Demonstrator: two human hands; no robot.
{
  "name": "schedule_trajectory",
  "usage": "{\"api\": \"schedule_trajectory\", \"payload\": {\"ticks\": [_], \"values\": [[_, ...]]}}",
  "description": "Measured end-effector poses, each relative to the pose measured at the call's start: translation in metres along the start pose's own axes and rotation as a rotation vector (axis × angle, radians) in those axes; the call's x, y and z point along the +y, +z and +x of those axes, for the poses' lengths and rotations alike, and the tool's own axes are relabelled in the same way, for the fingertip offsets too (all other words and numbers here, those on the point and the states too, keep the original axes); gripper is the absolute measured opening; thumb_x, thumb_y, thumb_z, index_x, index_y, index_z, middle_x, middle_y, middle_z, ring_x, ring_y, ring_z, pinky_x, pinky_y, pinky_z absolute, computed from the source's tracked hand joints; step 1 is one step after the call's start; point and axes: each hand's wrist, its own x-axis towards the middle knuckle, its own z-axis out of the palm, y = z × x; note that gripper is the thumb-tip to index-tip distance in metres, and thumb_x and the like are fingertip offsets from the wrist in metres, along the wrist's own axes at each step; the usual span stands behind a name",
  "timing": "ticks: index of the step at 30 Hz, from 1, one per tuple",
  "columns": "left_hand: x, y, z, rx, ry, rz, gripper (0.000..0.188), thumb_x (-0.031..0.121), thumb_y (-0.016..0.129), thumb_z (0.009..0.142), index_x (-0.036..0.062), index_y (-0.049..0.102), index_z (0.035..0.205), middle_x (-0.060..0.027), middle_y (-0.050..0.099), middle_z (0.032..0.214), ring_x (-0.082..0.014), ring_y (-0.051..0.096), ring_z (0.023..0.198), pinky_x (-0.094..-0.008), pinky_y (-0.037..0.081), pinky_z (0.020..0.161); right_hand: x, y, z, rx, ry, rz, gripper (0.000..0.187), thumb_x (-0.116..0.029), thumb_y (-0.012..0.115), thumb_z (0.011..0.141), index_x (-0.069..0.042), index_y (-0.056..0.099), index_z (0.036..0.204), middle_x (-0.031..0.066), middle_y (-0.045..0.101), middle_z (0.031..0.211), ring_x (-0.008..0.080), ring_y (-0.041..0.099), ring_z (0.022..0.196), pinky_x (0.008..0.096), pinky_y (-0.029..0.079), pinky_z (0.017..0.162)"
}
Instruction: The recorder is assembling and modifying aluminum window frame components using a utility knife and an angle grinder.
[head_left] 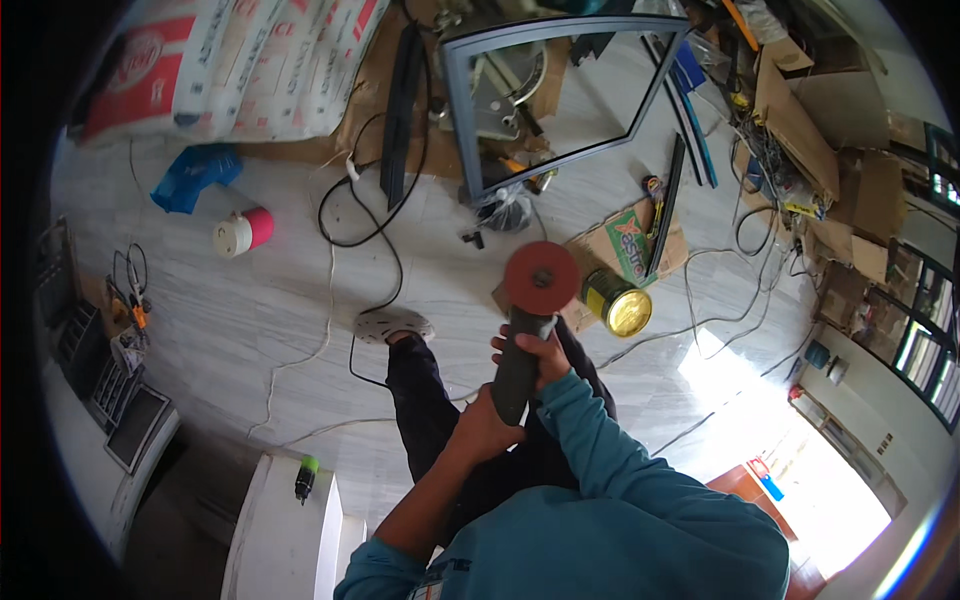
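Note:
I hold an angle grinder [518,365] upright in front of me, its red round disc [541,277] facing up toward the camera. My left hand [488,425] grips the lower end of the dark body. My right hand [534,352] wraps the body just under the disc. Below them are my dark trousers and a grey shoe [392,324] on the pale tiled floor. A black cable [372,235] snakes across the floor near my foot.
A grey metal frame [560,95] lies on the floor ahead. A yellow-lidded tin [618,303] stands on cardboard at the right. Sacks [240,60] lie at the far left, with a pink-and-white jug [244,232], blue plastic [195,176], and cardboard clutter [800,130].

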Motion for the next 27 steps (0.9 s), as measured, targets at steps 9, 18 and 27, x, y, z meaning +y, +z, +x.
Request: {"api": "schedule_trajectory", "payload": {"ticks": [9, 18, 27], "values": [[0.134, 0.093, 0.028, -0.248, 0.119, 0.160, 0.095, 0.024, 0.074, 0.066, -0.0022, 0.029, 0.145, -0.0314, 0.061, 0.118, -0.0430, 0.062, 0.111, -0.0440, 0.050, 0.095, -0.111, -0.128, -0.036, 0.182, 0.124, 0.339, 0.041, -0.029, 0.071, 0.076, -0.001, 0.064, 0.106, 0.0162, 0.067, 0.088, 0.0308, 0.067, 0.077, 0.0438, 0.058, 0.075], [0.153, 0.136, 0.061, -0.091, 0.276, 0.379, 0.082, 0.009, 0.060, 0.076, 0.0002, 0.023, 0.149, -0.0348, 0.064, 0.100, -0.0495, 0.064, 0.095, -0.0513, 0.051, 0.087, -0.151, -0.177, -0.020, 0.446, -0.107, 0.372, 0.028, -0.020, 0.069, 0.077, 0.000, 0.062, 0.096, 0.0140, 0.065, 0.079, 0.0287, 0.066, 0.070, 0.0413, 0.057, 0.065], [0.149, 0.139, 0.064, -0.152, 0.260, 0.448, 0.078, 0.011, 0.057, 0.078, -0.0028, 0.025, 0.148, -0.0349, 0.064, 0.095, -0.0498, 0.065, 0.092, -0.0537, 0.051, 0.085, -0.124, -0.196, -0.014, 0.600, -0.146, 0.468, 0.026, -0.008, 0.071, 0.072, 0.001, 0.060, 0.094, 0.0132, 0.063, 0.076, 0.0281, 0.065, 0.060, 0.0405, 0.058, 0.056]]}}
